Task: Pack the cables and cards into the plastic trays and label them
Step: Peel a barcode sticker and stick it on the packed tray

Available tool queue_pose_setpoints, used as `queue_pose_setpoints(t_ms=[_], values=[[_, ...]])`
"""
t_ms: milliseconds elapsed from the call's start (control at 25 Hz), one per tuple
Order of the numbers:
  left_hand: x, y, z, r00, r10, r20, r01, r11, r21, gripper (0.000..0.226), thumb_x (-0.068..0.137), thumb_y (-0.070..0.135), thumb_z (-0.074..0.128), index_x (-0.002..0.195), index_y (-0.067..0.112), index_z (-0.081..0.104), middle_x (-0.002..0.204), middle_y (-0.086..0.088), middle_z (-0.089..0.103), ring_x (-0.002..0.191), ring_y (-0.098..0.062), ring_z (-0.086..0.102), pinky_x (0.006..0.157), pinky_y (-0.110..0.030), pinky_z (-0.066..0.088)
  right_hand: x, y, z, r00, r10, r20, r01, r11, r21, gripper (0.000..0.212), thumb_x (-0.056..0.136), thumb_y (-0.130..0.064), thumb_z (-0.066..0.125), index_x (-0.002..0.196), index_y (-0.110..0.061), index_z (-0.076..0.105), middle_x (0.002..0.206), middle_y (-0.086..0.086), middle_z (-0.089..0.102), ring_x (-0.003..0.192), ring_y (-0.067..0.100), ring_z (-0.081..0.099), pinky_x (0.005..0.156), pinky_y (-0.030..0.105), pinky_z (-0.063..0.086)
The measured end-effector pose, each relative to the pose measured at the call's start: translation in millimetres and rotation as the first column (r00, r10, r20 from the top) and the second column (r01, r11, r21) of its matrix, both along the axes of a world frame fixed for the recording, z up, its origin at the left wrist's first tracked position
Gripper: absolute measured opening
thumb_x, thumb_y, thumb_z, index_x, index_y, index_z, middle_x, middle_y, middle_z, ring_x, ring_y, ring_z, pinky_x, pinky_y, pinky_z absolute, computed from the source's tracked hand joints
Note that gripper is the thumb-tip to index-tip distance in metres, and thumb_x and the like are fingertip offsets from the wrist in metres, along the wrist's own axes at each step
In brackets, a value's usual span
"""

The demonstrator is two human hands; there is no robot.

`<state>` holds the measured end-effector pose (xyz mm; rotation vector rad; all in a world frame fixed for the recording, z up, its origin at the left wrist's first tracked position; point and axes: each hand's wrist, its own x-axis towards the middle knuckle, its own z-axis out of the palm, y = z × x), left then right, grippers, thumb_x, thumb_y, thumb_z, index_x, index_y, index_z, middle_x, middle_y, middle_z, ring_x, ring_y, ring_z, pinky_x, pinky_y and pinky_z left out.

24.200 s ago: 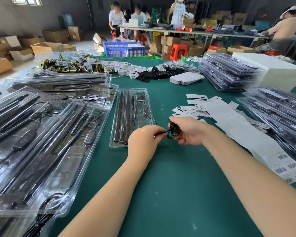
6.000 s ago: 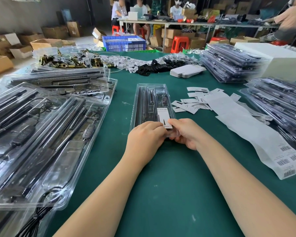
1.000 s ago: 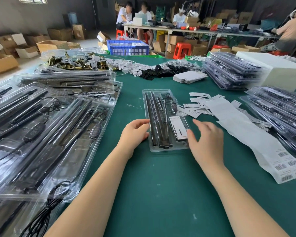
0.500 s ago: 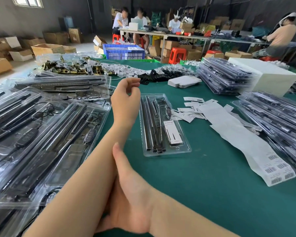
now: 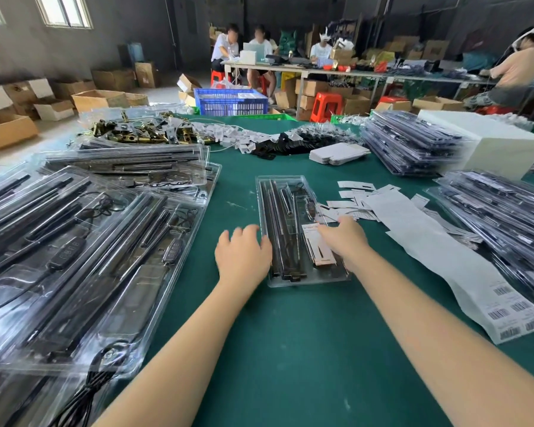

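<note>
Change since half a second earlier: both hands back at the clear plastic tray [image 5: 299, 235] mid-bench [image 5: 290, 349]; left hand [image 5: 243, 252] grip released, fingers flat against its left edge; right hand [image 5: 344, 238] fingers laid on the white card [image 5: 316, 245], grip apparently loose, no grasp visible. Tray contents: black rods, coiled cable [image 5: 302, 195], card; barcode label judged not yet applied, label sheet [image 5: 512, 312] lying to the right. Open filled trays [image 5: 84, 241] remain at left; finished stacks [image 5: 413, 146] at right.

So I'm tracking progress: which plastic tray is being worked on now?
The lone tray at table centre, between both hands; the others lie piled left and right.
</note>
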<state>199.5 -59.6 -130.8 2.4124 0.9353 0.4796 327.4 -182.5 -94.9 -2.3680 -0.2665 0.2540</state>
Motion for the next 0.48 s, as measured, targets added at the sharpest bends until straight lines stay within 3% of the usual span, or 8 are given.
queue_pose_setpoints(t_ms=[80, 120, 200, 280, 400, 480], values=[[-4, -7, -12, 0.998, -0.055, -0.034, 0.057, 0.997, 0.048, 0.038, 0.099, 0.028, 0.036, 0.133, 0.021, 0.052, 0.122, -0.002, 0.064, 0.127, -0.026, 0.046, 0.113, -0.041, 0.023, 18, 5, -6, 0.982, 0.022, -0.189, -0.003, 0.995, 0.098, 0.028, 0.087, -0.017, 0.055, 0.11, -0.002, 0.059, 0.105, 0.012, 0.061, 0.092, 0.027, 0.056, 0.076, 0.029, 0.042], [-6, -8, -13, 0.996, -0.09, 0.003, 0.09, 0.996, 0.023, 0.038, 0.099, 0.025, 0.036, 0.133, 0.022, 0.053, 0.112, -0.001, 0.068, 0.117, -0.026, 0.053, 0.112, -0.039, 0.028, 22, 8, -5, 0.965, 0.033, -0.261, 0.007, 0.989, 0.15, 0.028, 0.088, -0.016, 0.056, 0.11, 0.001, 0.058, 0.103, 0.009, 0.06, 0.091, 0.025, 0.055, 0.078, 0.029, 0.042], [-10, -5, -10, 0.99, -0.1, 0.104, 0.11, 0.989, -0.095, 0.039, 0.095, 0.023, 0.042, 0.13, 0.029, 0.057, 0.102, 0.004, 0.071, 0.101, -0.023, 0.06, 0.099, -0.034, 0.042, 28, 13, 0, 0.909, 0.079, -0.409, 0.028, 0.968, 0.248, 0.029, 0.091, -0.023, 0.062, 0.109, -0.001, 0.059, 0.101, 0.008, 0.065, 0.093, 0.027, 0.063, 0.087, 0.036, 0.051], [-14, 0, -7, 0.984, -0.069, 0.167, 0.101, 0.975, -0.198, 0.038, 0.089, 0.022, 0.048, 0.122, 0.037, 0.062, 0.103, 0.012, 0.071, 0.101, -0.014, 0.062, 0.088, -0.028, 0.048, 29, 18, 14, 0.843, 0.198, -0.5, -0.041, 0.951, 0.306, 0.031, 0.092, -0.037, 0.062, 0.095, -0.006, 0.061, 0.084, 0.01, 0.071, 0.081, 0.027, 0.069, 0.081, 0.045, 0.058], [-15, 2, -11, 0.969, -0.06, 0.242, 0.122, 0.96, -0.252, 0.035, 0.086, 0.025, 0.054, 0.117, 0.038, 0.063, 0.108, 0.015, 0.069, 0.101, -0.002, 0.061, 0.082, -0.019, 0.046, 29, 21, 31, 0.896, 0.273, -0.351, -0.215, 0.957, 0.195, 0.043, 0.093, -0.043, 0.058, 0.106, -0.002, 0.061, 0.098, 0.013, 0.07, 0.091, 0.03, 0.067, 0.088, 0.048, 0.054], [-13, 3, -15, 0.949, -0.012, 0.316, 0.106, 0.953, -0.283, 0.033, 0.09, 0.026, 0.054, 0.121, 0.033, 0.061, 0.114, 0.015, 0.066, 0.088, 0.012, 0.057, 0.072, -0.003, 0.039, 28, 19, 51, 0.939, 0.324, -0.117, -0.311, 0.943, 0.117, 0.042, 0.094, -0.042, 0.057, 0.108, -0.002, 0.063, 0.086, 0.01, 0.068, 0.07, 0.022, 0.064, 0.061, 0.032, 0.055]])
